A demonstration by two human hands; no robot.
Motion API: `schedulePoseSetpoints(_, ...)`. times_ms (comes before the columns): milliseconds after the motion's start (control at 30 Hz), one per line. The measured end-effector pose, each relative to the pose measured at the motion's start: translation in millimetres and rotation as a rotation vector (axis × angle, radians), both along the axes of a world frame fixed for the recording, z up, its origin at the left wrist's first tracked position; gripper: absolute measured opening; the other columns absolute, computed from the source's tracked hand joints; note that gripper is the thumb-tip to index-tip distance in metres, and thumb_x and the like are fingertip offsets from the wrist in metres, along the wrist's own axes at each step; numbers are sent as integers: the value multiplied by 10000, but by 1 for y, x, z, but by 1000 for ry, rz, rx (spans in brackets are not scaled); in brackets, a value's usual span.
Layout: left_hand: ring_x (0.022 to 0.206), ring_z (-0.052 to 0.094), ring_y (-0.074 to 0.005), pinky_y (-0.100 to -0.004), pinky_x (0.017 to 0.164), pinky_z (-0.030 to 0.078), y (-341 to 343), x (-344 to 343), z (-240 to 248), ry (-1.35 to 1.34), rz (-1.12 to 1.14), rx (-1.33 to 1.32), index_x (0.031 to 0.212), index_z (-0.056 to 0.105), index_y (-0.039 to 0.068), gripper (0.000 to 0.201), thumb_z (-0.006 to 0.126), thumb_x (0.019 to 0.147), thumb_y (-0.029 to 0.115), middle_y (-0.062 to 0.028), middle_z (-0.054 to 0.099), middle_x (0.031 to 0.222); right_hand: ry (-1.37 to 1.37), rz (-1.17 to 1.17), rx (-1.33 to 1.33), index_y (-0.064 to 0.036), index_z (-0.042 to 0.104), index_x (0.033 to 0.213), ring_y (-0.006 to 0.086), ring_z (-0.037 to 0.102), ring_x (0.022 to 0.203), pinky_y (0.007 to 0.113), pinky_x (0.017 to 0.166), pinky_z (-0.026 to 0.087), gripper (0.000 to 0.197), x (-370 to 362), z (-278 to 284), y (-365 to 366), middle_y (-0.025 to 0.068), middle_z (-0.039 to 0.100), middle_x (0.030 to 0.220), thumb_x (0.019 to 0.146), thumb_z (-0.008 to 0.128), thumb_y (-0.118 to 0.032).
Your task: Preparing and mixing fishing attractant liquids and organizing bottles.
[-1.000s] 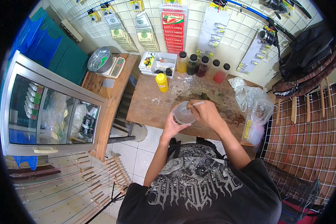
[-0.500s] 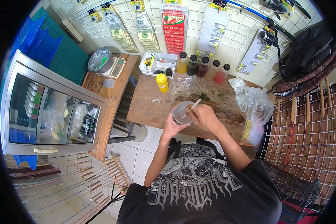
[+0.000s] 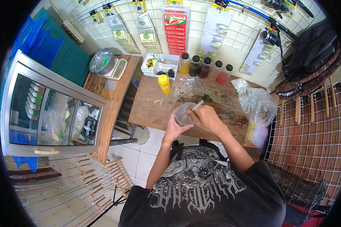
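Note:
A clear plastic cup [image 3: 184, 112] is held over the near edge of the wooden table, its open mouth tilted up toward me. My left hand [image 3: 173, 128] wraps round its side from the left. With closed fingers, my right hand [image 3: 206, 119] grips a pale, thin stirrer [image 3: 198, 105] at the cup's mouth. The stirrer's upper end sticks out above my fingers; its lower end is hard to make out inside the cup. Whatever the cup contains looks pale and cannot be told. Beyond it, a yellow bottle [image 3: 164, 84] stands on the table.
Several black-capped bottles of coloured liquid [image 3: 205, 68] line the table's back, beside a white divided tray [image 3: 161, 65]. Plastic bags [image 3: 263, 109] lie at the right edge. A kitchen scale [image 3: 118, 68] with a bowl [image 3: 102, 61] sits on the left bench, behind a glass-fronted cabinet [image 3: 57, 109].
My right hand and the stirrer have shifted slightly at the cup's mouth. The cup and my left hand stay in nearly the same place.

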State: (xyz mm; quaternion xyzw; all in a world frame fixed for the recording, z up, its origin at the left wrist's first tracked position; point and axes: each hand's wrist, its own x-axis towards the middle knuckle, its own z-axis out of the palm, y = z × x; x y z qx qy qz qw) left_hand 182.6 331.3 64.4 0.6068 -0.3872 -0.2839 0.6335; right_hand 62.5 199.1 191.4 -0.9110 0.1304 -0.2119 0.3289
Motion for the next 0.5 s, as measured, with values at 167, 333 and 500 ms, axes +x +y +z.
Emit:
schedulePoseSetpoints(167,1203,552,-216,-389,1043,454,2,-2,-6,-34,15,-5,1327,440,25,897,956,604,155,-112,557,1258,109,-113,-116,-15,658,909,406,649,754,481,655,497,157,0,0,-7,208,646,766,935,595,-156)
schedulePoseSetpoints(333,1170,555,-238,-389,1017,469,0,-4,0,-32,55,1,1275,368,36,883,936,604,120,-149,539,1228,113,-20,-40,-14,654,914,410,645,750,475,658,495,158,-3,9,-5,209,643,760,943,588,-155)
schedulePoseSetpoints(500,1171,552,-237,-393,1011,476,-1,-1,-4,-54,64,-15,1273,349,37,876,925,616,104,-153,530,1230,29,-21,-8,-15,650,920,413,637,741,472,655,490,151,-2,11,0,213,634,757,940,583,-148)
